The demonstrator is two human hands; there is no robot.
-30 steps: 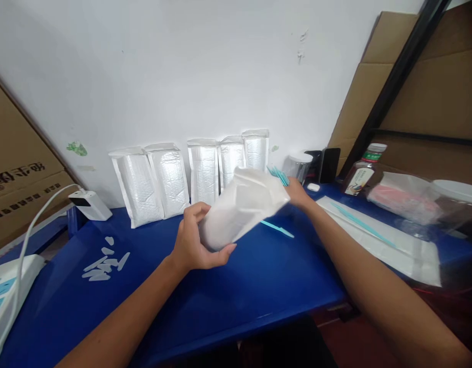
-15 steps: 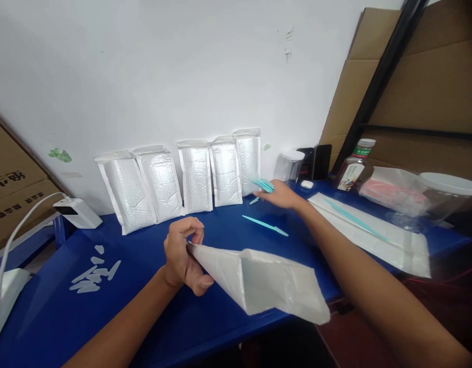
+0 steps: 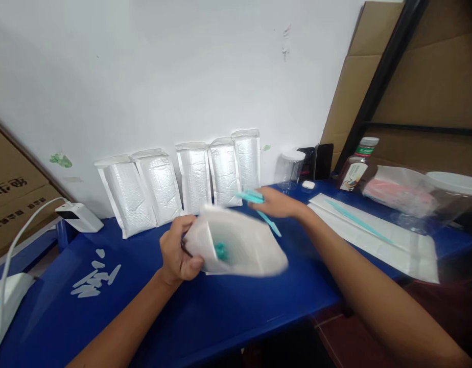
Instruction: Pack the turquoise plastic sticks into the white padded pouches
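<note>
Your left hand (image 3: 178, 250) is curled around the closed end of a white padded envelope (image 3: 247, 245), thumb on the near side, holding it above the blue table (image 3: 236, 317). The envelope's mouth gapes toward your right, blurred at the rim, and something teal (image 3: 220, 251) shows deep inside. Your right hand (image 3: 278, 203) is closed on a small bundle of turquoise sticks (image 3: 248, 195), just beyond the envelope, their tips pointing left. Another turquoise stick (image 3: 273, 226) lies on the table, partly hidden by that hand. Five silvery pouches (image 3: 195, 179) stand in a row against the wall (image 3: 220, 66). To your right, a flat white envelope (image 3: 412, 258) lies with one turquoise tool (image 3: 358, 222) on it, near an amber bottle (image 3: 357, 166).
</note>
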